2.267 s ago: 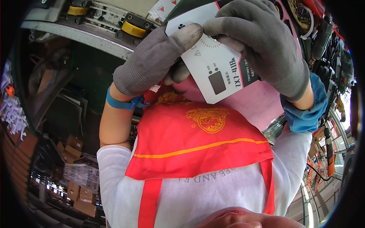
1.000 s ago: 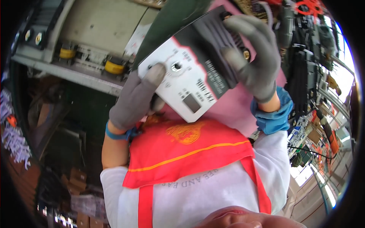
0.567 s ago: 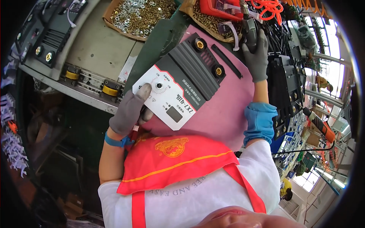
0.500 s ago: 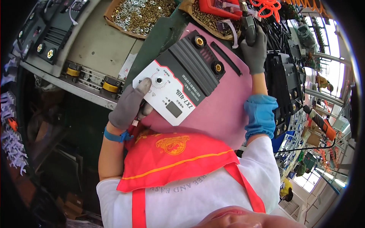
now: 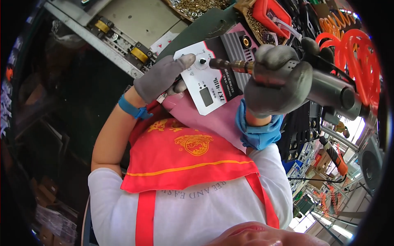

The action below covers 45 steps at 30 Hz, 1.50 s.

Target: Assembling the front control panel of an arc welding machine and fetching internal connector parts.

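Note:
My gloved left hand (image 5: 162, 78) grips the near left corner of a welding machine front panel (image 5: 213, 90), thumb on its white face and fingers curled underneath. The panel has a dial, a small dark display window and a black finned part with a brass socket. A pneumatic screwdriver (image 5: 334, 90) is wrapped in my gloved right hand (image 5: 281, 80). Its long bit points left, the tip just right of the dark dial shaft (image 5: 202, 61); contact cannot be made out. My right hand and the tool hide the panel's far right part.
A pink mat (image 5: 193, 112) lies under the panel. Beyond are a box of small metal hardware (image 5: 193, 8) and a red bin (image 5: 271, 18). Coiled red air hose (image 5: 355, 61) hangs at right, above stacked black panels. A rail with yellow rollers (image 5: 139, 54) borders the bench at left.
My right hand has brought the screwdriver from the far right back toward me, its bit now over the panel beside the dial. The view has shifted, and my left hand keeps its hold.

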{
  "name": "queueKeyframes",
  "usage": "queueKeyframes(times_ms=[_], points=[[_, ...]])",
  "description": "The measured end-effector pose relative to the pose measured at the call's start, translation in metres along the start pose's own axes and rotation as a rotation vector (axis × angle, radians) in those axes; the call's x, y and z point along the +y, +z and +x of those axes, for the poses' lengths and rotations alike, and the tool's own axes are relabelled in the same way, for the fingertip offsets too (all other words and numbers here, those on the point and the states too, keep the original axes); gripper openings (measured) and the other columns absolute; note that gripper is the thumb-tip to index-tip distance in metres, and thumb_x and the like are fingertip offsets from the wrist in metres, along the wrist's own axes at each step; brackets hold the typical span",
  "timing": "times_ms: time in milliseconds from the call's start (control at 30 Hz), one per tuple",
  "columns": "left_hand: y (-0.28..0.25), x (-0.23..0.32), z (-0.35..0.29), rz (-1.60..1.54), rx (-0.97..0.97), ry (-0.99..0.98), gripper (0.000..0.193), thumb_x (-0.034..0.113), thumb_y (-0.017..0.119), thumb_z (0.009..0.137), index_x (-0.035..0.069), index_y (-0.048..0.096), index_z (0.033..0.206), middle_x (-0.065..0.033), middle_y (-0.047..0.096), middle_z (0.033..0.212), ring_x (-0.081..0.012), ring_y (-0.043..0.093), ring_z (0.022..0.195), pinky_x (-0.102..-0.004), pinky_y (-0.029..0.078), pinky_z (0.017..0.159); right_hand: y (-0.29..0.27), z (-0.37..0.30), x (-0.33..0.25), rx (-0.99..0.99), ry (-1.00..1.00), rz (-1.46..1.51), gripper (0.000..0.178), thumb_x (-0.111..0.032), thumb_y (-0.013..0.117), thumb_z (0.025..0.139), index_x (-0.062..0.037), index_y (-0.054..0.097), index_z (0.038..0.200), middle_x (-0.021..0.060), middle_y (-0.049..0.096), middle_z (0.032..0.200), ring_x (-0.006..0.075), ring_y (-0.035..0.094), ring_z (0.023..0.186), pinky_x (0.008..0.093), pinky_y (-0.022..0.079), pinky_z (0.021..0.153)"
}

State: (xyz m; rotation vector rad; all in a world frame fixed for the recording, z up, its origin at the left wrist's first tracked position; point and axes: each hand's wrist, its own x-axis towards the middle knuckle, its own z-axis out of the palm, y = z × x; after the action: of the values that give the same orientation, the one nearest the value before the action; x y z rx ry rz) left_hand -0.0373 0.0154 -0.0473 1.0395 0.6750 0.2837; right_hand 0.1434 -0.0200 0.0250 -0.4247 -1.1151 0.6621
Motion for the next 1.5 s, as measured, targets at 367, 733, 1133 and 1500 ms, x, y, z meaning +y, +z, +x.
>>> queueKeyframes(times_ms=[367, 733, 1133, 1500], points=[[0.005, -0.015, 0.004, -0.115, 0.067, 0.051, 0.032, 0.034, 0.047, 0.095, 0.004, 0.056, 0.098, -0.0007, 0.049, 0.056, -0.0047, 0.042, 0.042, -0.0197, 0.032, 0.035, 0.002, -0.032, 0.03, 0.006, 0.167, -0.095, 0.053, 0.01, 0.053, 0.082, -0.0146, 0.038, 0.127, 0.0078, 0.057, 0.096, 0.0197, 0.057, 0.071, 0.0281, 0.05, 0.055], [0.003, -0.039, 0.021, -0.117, 0.049, 0.161, 0.04, 0.043, 0.049, 0.093, 0.005, 0.058, 0.085, -0.001, 0.046, 0.051, -0.0091, 0.041, 0.04, -0.0245, 0.032, 0.036, -0.018, -0.013, -0.004, -0.201, 0.091, -0.574, 0.043, -0.034, 0.041, 0.089, 0.0034, 0.052, 0.07, 0.0196, 0.054, 0.089, 0.0239, 0.051, 0.069, 0.0333, 0.043, 0.058], [0.004, -0.035, 0.013, -0.218, -0.046, 0.175, 0.035, 0.043, 0.054, 0.091, 0.009, 0.056, 0.097, 0.0029, 0.048, 0.059, -0.0037, 0.034, 0.042, -0.0199, 0.023, 0.035, -0.125, -0.025, -0.186, 0.404, 0.163, -0.653, 0.019, -0.017, 0.054, 0.09, 0.0016, 0.051, 0.093, 0.0057, 0.047, 0.077, 0.0144, 0.043, 0.068, 0.0288, 0.037, 0.062], [0.014, -0.024, 0.017, -0.06, 0.053, 0.066, 0.034, 0.038, 0.046, 0.095, 0.009, 0.056, 0.083, 0.0013, 0.047, 0.053, -0.007, 0.041, 0.038, -0.0217, 0.029, 0.033, -0.254, 0.023, -0.252, 0.514, -0.301, -1.659, 0.033, 0.002, 0.063, 0.083, -0.0012, 0.057, 0.115, 0.0053, 0.062, 0.109, 0.0121, 0.057, 0.098, 0.0243, 0.045, 0.086]])
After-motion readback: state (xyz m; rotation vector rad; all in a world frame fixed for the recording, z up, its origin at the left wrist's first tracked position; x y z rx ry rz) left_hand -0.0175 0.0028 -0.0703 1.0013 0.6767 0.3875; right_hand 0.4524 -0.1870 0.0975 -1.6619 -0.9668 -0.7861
